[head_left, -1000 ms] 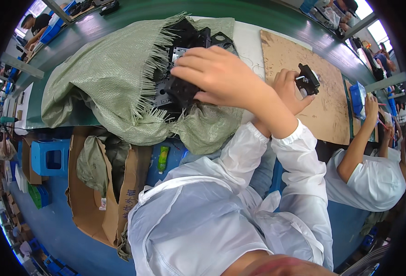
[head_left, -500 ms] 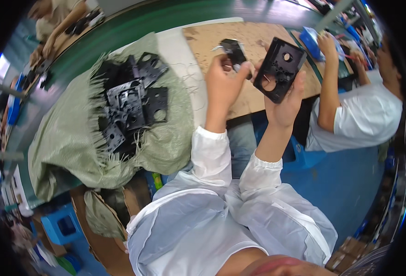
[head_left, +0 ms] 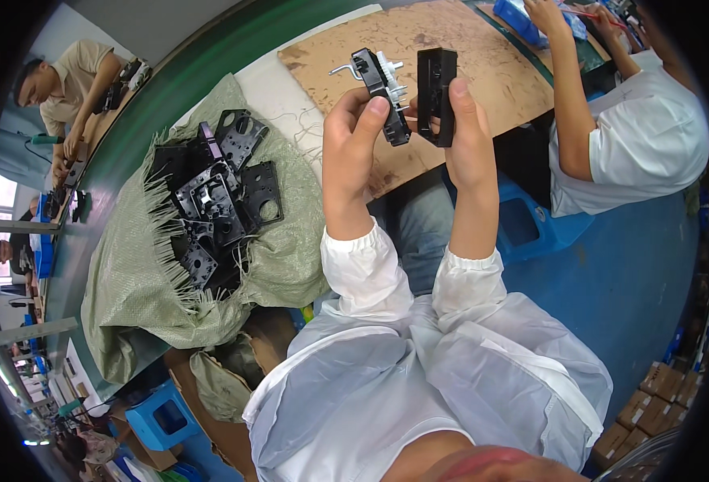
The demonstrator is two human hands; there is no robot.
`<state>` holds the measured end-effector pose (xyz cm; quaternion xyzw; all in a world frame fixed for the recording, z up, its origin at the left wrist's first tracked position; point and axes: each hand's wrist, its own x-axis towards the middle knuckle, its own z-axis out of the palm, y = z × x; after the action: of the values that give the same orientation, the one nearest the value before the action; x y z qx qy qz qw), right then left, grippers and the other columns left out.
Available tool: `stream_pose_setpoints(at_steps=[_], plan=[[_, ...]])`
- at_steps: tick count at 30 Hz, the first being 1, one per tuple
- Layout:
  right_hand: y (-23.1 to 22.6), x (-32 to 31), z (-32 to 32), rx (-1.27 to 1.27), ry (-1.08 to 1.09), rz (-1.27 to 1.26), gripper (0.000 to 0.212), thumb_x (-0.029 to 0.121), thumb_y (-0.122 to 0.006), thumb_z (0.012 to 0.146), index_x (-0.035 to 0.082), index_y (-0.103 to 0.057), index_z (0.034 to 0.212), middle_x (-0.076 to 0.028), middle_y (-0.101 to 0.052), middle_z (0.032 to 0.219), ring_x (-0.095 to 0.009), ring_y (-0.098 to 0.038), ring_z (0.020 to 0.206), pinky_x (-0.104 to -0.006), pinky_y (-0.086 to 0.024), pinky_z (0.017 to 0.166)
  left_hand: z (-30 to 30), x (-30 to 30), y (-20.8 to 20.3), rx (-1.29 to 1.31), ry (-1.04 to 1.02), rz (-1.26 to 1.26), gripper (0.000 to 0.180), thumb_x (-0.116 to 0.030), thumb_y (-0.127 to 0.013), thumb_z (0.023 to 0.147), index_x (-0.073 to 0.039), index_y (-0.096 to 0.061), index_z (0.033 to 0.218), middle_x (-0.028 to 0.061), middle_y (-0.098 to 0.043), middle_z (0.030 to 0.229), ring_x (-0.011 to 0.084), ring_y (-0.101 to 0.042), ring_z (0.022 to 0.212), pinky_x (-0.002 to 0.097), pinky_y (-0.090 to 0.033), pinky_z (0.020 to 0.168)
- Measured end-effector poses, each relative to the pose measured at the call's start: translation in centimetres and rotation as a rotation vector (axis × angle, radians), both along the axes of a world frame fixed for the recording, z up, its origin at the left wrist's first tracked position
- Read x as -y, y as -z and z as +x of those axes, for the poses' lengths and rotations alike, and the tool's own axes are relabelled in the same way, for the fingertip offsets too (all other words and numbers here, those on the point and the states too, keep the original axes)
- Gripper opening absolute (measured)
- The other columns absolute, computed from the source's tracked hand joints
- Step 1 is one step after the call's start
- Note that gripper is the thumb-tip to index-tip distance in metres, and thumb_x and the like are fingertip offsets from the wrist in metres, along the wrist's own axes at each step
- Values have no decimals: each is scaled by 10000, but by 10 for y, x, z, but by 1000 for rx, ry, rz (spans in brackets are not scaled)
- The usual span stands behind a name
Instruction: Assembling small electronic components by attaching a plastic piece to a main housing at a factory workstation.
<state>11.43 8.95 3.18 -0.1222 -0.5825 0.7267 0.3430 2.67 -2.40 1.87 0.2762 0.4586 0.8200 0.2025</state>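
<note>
Carefully, the left hand (head_left: 351, 136) pinches a black part (head_left: 370, 74) at 12 o'clock; the right hand (head_left: 471, 132) grips a black case (head_left: 438, 76) at 1 o'clock. Best hold both by their sides, off the white gears (head_left: 387, 67).

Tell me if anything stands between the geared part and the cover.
Nothing visible blocks the upper gap between the geared part in the left hand and the cover in the right hand; low down, something pinkish, perhaps a fingertip, shows.

Left hand (head_left: 351, 143) gripping geared mechanism (head_left: 374, 76), right hand (head_left: 471, 143) holding black casing (head_left: 438, 90)
</note>
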Motion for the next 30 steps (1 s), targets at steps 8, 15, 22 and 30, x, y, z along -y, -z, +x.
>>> stream_pose_setpoints(at_steps=[8,15,22,30], plan=[[-2,6,-2,39,11,16,518,508,-515,973,-3,-601,952,-61,-602,813,-147,-639,751,-266,-531,675,-4,3,7,-23,34,-53,477,-311,-711,857,73,-586,1111,112,-660,979,149,-611,903,272,-476,841],[2,7,-7,8,37,82,463,462,-524,986,14,-626,933,14,-567,749,-48,-508,659,-211,-417,585,-3,3,5,-63,28,-77,441,-272,-734,848,67,-590,1091,86,-653,938,129,-597,865,258,-476,801],[4,6,-7,0,12,90,442,440,-513,996,20,-634,930,35,-550,713,-24,-475,635,-196,-375,549,-4,5,2,-73,15,-86,445,-265,-747,840,69,-589,1087,82,-654,924,122,-596,853,249,-475,790],[6,8,-8,15,17,73,445,445,-502,999,29,-623,894,29,-557,715,-30,-471,631,-201,-372,550,-5,7,3,-80,15,-115,434,-240,-751,835,73,-592,1091,85,-654,925,120,-593,845,247,-475,781]])
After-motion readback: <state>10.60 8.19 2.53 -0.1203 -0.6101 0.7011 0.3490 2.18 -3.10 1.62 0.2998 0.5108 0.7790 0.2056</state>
